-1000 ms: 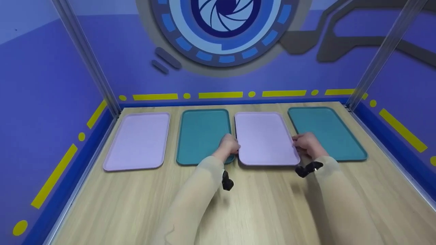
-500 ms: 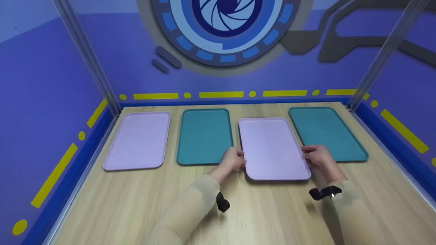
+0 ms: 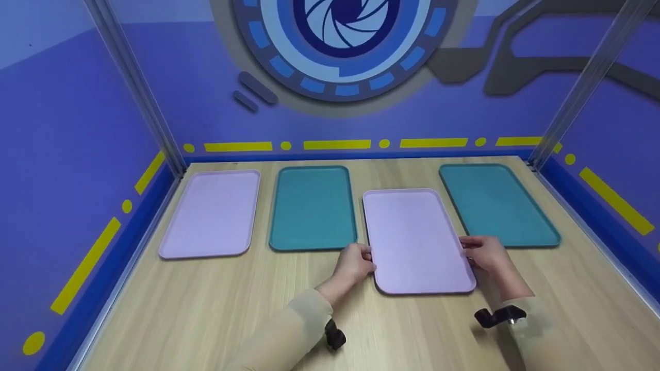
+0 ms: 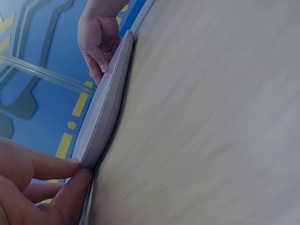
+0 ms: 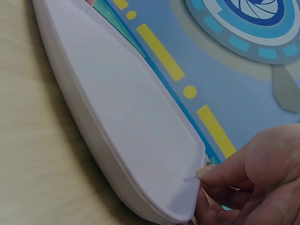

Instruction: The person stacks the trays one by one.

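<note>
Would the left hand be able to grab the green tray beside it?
Probably not yet: the left hand grips the pink tray. If it let go, the green tray looks close, with nothing on it.

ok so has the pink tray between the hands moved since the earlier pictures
Yes, nearer the viewer: in the head view, the held pink tray is now farther from the back wall than before.

Lilac: left tray (image 3: 211, 214), near tray (image 3: 417, 242); teal: second-left tray (image 3: 313, 208), right tray (image 3: 497, 203); table (image 3: 206, 319) pale woodgrain; far wall (image 3: 180, 93) purple-blue, yellow dash-dot stripe (image 3: 336, 145)
</note>
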Demonstrator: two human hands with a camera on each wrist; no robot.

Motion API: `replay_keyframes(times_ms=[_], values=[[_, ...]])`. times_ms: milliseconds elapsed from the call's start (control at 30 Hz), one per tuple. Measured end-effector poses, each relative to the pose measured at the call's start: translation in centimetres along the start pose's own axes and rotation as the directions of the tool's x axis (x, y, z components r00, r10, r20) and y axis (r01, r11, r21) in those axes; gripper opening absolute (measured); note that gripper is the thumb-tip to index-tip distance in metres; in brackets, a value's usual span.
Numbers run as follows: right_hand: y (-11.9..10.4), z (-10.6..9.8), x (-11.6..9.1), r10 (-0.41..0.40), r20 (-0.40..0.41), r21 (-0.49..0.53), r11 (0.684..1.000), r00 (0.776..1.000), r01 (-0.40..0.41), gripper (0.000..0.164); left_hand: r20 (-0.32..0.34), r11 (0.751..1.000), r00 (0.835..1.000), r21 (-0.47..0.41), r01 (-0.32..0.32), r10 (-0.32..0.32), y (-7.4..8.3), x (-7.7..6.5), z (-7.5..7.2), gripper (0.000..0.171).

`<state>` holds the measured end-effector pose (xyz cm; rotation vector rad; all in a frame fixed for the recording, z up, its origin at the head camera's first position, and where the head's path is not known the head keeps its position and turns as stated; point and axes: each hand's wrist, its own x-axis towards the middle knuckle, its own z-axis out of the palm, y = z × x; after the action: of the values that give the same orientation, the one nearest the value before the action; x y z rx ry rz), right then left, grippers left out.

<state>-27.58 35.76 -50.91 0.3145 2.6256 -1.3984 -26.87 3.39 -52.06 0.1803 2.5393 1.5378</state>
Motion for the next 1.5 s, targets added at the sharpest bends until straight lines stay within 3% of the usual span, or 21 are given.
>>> replay_keyframes(times_ms=[333,967,1167,1300,1500], values=[[0.0,0.1,-0.3,-0.006,0.018,-0.038,0.999,1.000,0.006,0.045,0.008,1.000,1.000,0.007,0.008,-0.008,-0.1,-0.4,-0.1,0.033],[-0.3,0.0,0.0,-0.001,0.020,-0.022,1.000,1.000,0.001,0.045,0.024,0.989,0.997,-0.125,0.079,-0.076,-0.2,-0.3,-0.1,0.033],[-0.3,-0.1,-0.1,-0.001,0.022,-0.033,0.999,1.000,0.001,0.044,0.031,0.986,0.997,-0.149,0.074,-0.070,-0.2,-0.4,0.0,0.034],[-0.4,-0.1,0.0,-0.001,0.027,-0.040,0.999,1.000,0.002,0.045,0.056,0.975,0.995,-0.201,0.094,-0.084,-0.2,-0.4,-0.2,0.034],[-1.6,-0.2,-0.2,-0.029,0.003,-0.158,0.987,1.000,0.029,0.046,0.117,0.954,0.985,-0.261,0.150,-0.123,-0.2,-0.7,-1.1,0.041]])
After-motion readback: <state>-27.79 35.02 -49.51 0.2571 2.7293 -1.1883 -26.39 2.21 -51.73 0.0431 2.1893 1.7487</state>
